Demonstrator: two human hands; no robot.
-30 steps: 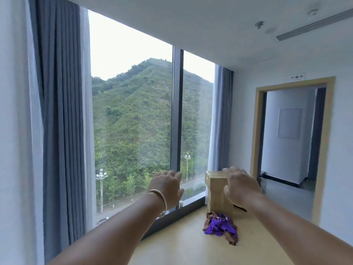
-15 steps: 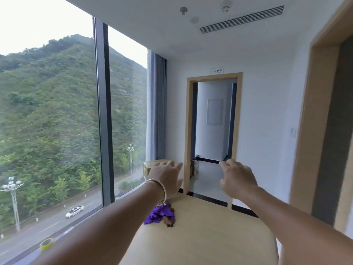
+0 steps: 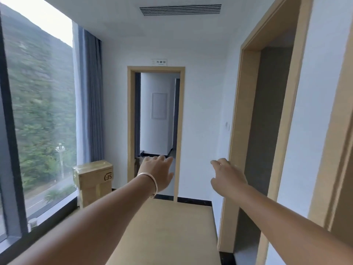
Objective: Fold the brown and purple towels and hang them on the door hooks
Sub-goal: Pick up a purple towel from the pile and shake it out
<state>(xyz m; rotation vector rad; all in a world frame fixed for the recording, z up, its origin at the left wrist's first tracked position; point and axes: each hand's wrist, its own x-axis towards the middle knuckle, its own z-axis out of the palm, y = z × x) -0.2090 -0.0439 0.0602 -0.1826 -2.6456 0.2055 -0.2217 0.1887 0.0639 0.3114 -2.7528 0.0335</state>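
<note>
Both my arms reach forward over a tan table (image 3: pixel 172 230). My left hand (image 3: pixel 157 172), with a silver bangle on its wrist, is empty and its fingers are spread. My right hand (image 3: pixel 227 175) is also empty, fingers loosely apart, index finger pointing left. The brown and purple towels are hidden, probably behind my left forearm. No door hooks show.
A taped cardboard box (image 3: pixel 94 183) stands at the table's far left by the window (image 3: pixel 38 115). An open doorway (image 3: pixel 156 131) lies straight ahead. A second doorway with a tan frame (image 3: pixel 246 131) is close on the right. Grey curtains (image 3: pixel 91 96) hang in the corner.
The view has swung right from the window toward the doorways. The towel bundle seen on the table earlier is no longer visible. Both hands stay raised and empty.
</note>
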